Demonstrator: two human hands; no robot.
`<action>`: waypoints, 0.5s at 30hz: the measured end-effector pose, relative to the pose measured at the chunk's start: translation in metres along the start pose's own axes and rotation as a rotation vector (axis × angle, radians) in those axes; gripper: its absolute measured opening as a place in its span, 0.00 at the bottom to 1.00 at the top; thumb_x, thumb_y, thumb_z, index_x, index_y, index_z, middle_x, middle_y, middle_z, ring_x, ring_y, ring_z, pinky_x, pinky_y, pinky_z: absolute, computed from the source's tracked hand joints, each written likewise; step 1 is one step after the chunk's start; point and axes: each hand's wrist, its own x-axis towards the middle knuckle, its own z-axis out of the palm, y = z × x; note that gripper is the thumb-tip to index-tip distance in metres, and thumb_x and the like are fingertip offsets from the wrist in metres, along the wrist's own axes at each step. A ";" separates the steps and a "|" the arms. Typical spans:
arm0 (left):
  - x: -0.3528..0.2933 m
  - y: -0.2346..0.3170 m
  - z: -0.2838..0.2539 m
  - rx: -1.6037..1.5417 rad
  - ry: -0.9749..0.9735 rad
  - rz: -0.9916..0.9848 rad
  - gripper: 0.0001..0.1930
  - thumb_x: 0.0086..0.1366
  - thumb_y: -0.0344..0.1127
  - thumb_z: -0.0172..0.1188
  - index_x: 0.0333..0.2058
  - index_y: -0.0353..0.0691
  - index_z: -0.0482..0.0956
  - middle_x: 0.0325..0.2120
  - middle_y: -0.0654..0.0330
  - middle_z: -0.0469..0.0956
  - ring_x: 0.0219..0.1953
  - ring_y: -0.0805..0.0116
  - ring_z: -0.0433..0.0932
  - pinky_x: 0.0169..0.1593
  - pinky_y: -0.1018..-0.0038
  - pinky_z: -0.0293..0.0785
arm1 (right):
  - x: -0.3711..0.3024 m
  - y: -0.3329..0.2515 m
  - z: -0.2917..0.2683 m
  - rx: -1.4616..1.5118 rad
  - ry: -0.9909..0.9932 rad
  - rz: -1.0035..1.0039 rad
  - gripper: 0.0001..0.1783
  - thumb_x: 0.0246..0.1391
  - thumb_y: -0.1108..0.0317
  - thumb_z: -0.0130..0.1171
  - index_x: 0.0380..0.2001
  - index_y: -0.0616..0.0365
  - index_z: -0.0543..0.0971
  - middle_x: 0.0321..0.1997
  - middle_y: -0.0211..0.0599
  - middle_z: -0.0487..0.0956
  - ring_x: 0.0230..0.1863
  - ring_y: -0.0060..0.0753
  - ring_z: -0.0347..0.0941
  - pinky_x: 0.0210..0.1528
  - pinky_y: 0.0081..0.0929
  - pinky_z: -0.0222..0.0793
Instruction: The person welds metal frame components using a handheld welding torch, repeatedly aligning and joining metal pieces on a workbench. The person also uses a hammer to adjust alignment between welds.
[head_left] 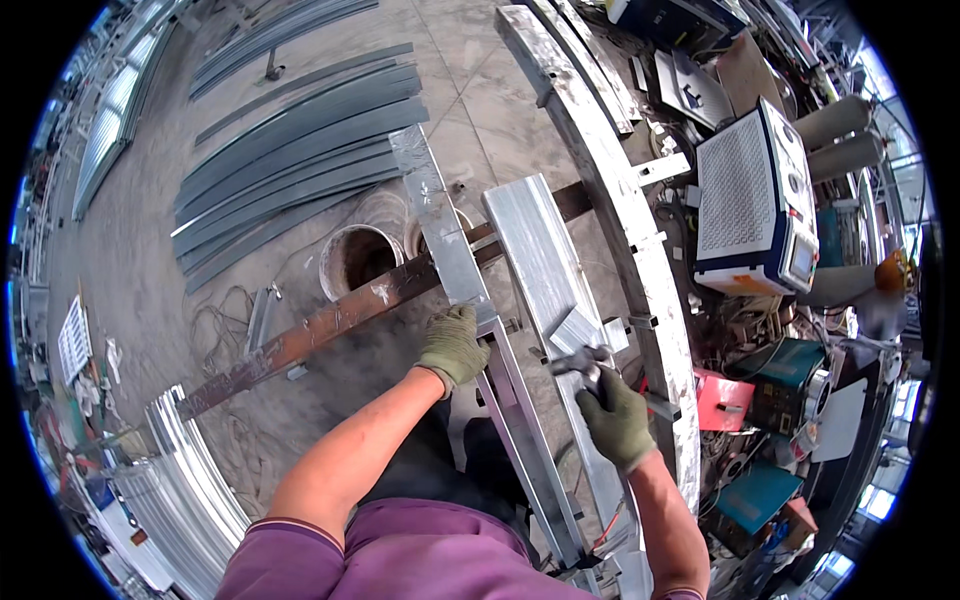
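My left hand, in an olive work glove, is closed on the edge of a long grey metal beam. From that hand toward me runs an open-looking metal channel; whether it is one piece with the beam I cannot tell. In my right hand, gloved alike, is a hammer, its head blurred. The hammer is above a wide silver metal profile, close to a short metal plate lying on it.
A rusty brown crossbar runs under the beam. Beyond it stand buckets and stacked grey metal strips. At right are a long white-spattered rail, a white-and-blue machine and teal boxes. Silver profiles lie at lower left.
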 end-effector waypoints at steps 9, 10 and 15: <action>-0.001 0.004 0.008 0.088 -0.058 -0.014 0.34 0.58 0.47 0.68 0.59 0.32 0.75 0.57 0.42 0.79 0.63 0.46 0.76 0.71 0.53 0.64 | 0.070 -0.055 0.073 -0.530 -0.046 -0.351 0.24 0.63 0.62 0.61 0.61 0.54 0.77 0.40 0.48 0.85 0.36 0.57 0.85 0.37 0.54 0.80; -0.002 0.004 0.009 0.096 -0.039 -0.044 0.35 0.56 0.45 0.68 0.59 0.32 0.75 0.58 0.41 0.78 0.65 0.46 0.74 0.72 0.52 0.63 | 0.071 -0.060 0.072 -0.514 -0.035 -0.330 0.25 0.62 0.63 0.61 0.62 0.55 0.77 0.40 0.48 0.85 0.36 0.57 0.85 0.37 0.54 0.80; 0.002 -0.004 0.009 0.117 -0.028 -0.020 0.38 0.57 0.49 0.67 0.60 0.28 0.73 0.61 0.40 0.74 0.68 0.45 0.68 0.77 0.46 0.52 | 0.063 -0.078 0.069 -0.367 0.103 -0.375 0.27 0.62 0.62 0.62 0.63 0.55 0.76 0.41 0.50 0.86 0.36 0.59 0.85 0.37 0.54 0.79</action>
